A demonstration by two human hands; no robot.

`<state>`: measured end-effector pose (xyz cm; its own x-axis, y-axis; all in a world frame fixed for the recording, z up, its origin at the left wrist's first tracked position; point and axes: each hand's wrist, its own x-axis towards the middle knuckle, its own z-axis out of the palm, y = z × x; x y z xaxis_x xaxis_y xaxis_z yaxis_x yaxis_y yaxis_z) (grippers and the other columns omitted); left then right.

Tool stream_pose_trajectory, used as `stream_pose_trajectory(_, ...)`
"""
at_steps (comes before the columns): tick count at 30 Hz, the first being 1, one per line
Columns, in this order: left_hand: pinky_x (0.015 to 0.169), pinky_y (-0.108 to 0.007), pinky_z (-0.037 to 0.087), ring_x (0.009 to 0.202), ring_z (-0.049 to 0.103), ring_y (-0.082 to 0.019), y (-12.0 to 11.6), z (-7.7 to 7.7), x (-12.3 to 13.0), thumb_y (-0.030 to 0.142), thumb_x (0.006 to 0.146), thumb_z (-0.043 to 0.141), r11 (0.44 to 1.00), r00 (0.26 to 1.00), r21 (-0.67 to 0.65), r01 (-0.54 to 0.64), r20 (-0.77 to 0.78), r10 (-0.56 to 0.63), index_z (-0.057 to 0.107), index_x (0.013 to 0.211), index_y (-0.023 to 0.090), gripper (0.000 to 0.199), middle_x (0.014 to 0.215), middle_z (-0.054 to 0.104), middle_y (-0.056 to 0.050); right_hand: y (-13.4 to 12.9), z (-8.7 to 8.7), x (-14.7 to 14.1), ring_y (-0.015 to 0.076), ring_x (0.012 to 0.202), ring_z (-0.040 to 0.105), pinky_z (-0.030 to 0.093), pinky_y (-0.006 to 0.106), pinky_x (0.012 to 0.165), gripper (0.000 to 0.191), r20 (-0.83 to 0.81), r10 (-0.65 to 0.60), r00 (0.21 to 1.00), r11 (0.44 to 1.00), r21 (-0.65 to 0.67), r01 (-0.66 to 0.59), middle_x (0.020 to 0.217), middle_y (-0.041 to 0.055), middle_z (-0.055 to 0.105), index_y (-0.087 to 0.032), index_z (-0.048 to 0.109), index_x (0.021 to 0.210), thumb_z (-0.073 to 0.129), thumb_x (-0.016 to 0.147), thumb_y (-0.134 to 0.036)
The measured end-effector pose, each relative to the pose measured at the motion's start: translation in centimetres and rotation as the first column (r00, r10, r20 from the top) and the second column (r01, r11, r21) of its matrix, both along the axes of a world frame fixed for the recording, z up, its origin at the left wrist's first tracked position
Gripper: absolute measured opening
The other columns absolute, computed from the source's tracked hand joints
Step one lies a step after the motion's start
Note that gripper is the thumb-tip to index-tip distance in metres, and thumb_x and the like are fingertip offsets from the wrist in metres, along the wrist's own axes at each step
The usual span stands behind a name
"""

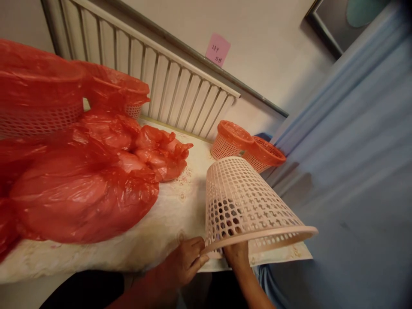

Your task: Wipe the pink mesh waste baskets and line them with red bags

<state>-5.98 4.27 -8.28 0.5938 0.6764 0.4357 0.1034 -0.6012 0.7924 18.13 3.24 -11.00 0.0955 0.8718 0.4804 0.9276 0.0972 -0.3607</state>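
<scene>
- At the far left, a large lattice basket (pixel 35 96) is standing under a red plastic covering; a second covered basket (pixel 119 83) is standing just beside it.
- In front of both, a pile of red plastic bags (pixel 77 193) is lying on the table (pixel 170 219), whose cloth is showing a faint floral pattern.
- Behind the pile, a white radiator (pixel 161 77) is running along the wall.
- My left hand (pixel 189 259) is closing on the near rim of the pale pink basket (pixel 244 197), thumb and fingers together at its left end.
- A pink note (pixel 218 49) with handwriting is hanging on the wall above the radiator.
- The pale pink basket is lying tilted at the table's near edge, right of the bags, its wide mouth facing me and its narrow base pointing up and away.
- My right hand (pixel 237 253) is reaching under the rim into the mouth; the basket is hiding its fingers, so I cannot tell their grip. Something dark is showing through the holes, not identifiable.
- Beyond the base, two small baskets with orange-red rims (pixel 232 134) are standing close together.
- At the far right, a blue curtain (pixel 350 141) is hanging in folds, and a framed picture (pixel 334 25) is showing above it, partly cut off.
</scene>
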Motion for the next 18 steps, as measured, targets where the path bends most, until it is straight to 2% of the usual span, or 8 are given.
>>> stream_pose_trajectory(4,0.066,-0.026,0.044,0.071,0.056,-0.016,2.4,-0.5,-0.5,0.028,0.095,0.039,0.997,0.996,0.049,-0.058,-0.058,0.061,0.052,0.080,0.019,0.022,0.077,0.058,-0.002,3.2,0.9,-1.3,0.0253,0.121,0.053,0.043,0.041,0.103,0.037,-0.053,0.019,0.998,0.999,-0.026,-0.020,0.122,0.0096,0.064,-0.021,0.064,0.119,0.051,0.085,-0.026)
stream_pose_trajectory(9,0.066,-0.027,0.044,0.070,0.056,-0.016,4.3,-1.6,-0.8,0.027,0.093,0.041,0.991,0.989,-0.018,-0.132,-0.062,0.131,0.053,0.078,0.018,0.022,0.076,0.058,-0.002,5.9,-0.3,-2.9,0.0233,0.111,0.056,0.045,0.038,0.098,0.039,-0.098,0.047,0.994,0.999,-0.022,-0.049,0.115,0.0090,0.062,-0.020,0.064,0.116,0.051,0.079,-0.016)
stream_pose_trajectory(12,0.068,-0.028,0.045,0.070,0.055,-0.016,4.8,-2.1,-0.7,0.030,0.092,0.043,0.979,0.983,-0.097,-0.179,-0.050,0.174,0.054,0.079,0.018,0.021,0.077,0.060,-0.002,6.7,-1.5,-3.5,0.0202,0.109,0.055,0.045,0.034,0.098,0.046,-0.091,0.061,0.994,0.998,-0.018,-0.063,0.114,0.0066,0.058,-0.022,0.064,0.112,0.048,0.072,-0.007)
stream_pose_trajectory(18,0.063,-0.026,0.045,0.067,0.054,-0.016,4.5,-3.3,0.3,0.030,0.083,0.053,0.935,0.967,-0.258,-0.241,0.021,0.255,0.051,0.071,0.019,0.016,0.072,0.058,0.000,7.0,-2.5,-3.4,0.0208,0.106,0.053,0.044,0.034,0.096,0.043,-0.126,0.027,0.992,0.999,-0.029,-0.031,0.111,0.0072,0.055,-0.021,0.062,0.109,0.047,0.070,-0.008)
